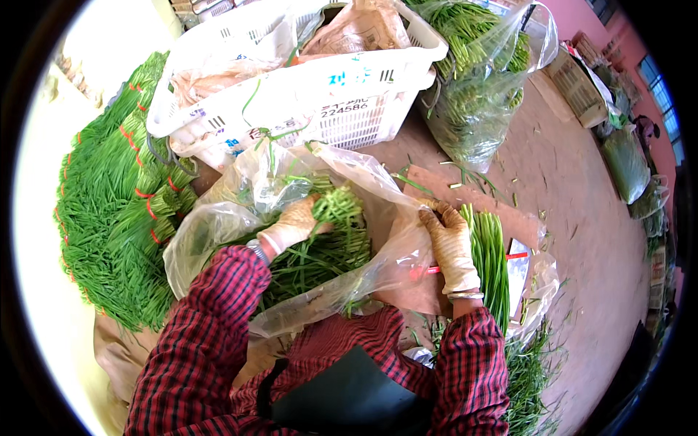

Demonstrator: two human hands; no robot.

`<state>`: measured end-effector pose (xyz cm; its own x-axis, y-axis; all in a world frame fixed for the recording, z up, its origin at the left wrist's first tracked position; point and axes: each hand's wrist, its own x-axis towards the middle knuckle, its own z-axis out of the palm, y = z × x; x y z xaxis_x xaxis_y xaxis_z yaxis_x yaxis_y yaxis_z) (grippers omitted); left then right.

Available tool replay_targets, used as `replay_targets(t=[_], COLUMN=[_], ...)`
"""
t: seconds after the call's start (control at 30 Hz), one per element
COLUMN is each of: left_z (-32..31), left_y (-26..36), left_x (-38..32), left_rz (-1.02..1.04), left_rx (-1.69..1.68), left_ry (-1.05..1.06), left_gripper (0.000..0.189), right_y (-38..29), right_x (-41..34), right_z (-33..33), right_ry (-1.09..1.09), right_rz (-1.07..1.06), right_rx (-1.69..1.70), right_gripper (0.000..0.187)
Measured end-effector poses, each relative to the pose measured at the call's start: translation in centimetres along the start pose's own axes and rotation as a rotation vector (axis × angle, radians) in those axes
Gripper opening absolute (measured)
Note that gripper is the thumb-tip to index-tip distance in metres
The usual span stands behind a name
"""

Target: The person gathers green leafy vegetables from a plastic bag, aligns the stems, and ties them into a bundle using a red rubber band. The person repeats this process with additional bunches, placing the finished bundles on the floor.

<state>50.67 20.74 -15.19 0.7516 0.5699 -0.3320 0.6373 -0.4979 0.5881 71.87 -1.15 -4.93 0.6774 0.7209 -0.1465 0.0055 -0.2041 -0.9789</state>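
Observation:
My left hand (pixel 297 223), in a stained glove, reaches into an open clear plastic bag (pixel 398 240) and grips a bundle of green stalks (pixel 338 204) by its cut ends. Loose green stems and leaves (pixel 322 272) fill the bag beneath it. My right hand (pixel 450 240), also gloved, pinches the bag's right rim between thumb and fingers. Just right of that hand lies a straight bundle of long green stalks (pixel 488 256), partly hidden by my wrist. A red tie (pixel 515 255) sticks out beside this bundle.
A white plastic crate (pixel 294 103) bearing writing stands ahead, holding crumpled bags. Tied green bundles (pixel 109 218) are heaped at left. A filled clear bag (pixel 474 114) stands ahead right. Leaf scraps (pixel 529 381) litter the floor, and a cardboard box (pixel 581 87) sits farther right.

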Motion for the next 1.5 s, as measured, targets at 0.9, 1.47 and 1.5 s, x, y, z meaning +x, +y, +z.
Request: replay_targets(t=[0.9, 1.47, 1.5], left_z=[-14.6, -20.5, -20.6], left_y=[3.4, 9.5, 10.4], left_x=[-18.1, -27.2, -28.3], left_rz=[0.282, 0.543, 0.596], left_rx=[-0.865, -1.430, -1.456], left_ry=[0.465, 0.315, 0.263], left_gripper=[0.061, 0.063, 0.061], right_y=[10.7, -8.7, -9.6], right_x=[-8.1, -8.3, -8.7], right_z=[13.7, 13.3, 14.3], right_ry=[-0.852, -0.614, -0.621], right_rz=[-0.439, -0.196, -0.248], right_rx=[-1.205, -0.325, -0.388], right_gripper=[0.071, 0.094, 0.095])
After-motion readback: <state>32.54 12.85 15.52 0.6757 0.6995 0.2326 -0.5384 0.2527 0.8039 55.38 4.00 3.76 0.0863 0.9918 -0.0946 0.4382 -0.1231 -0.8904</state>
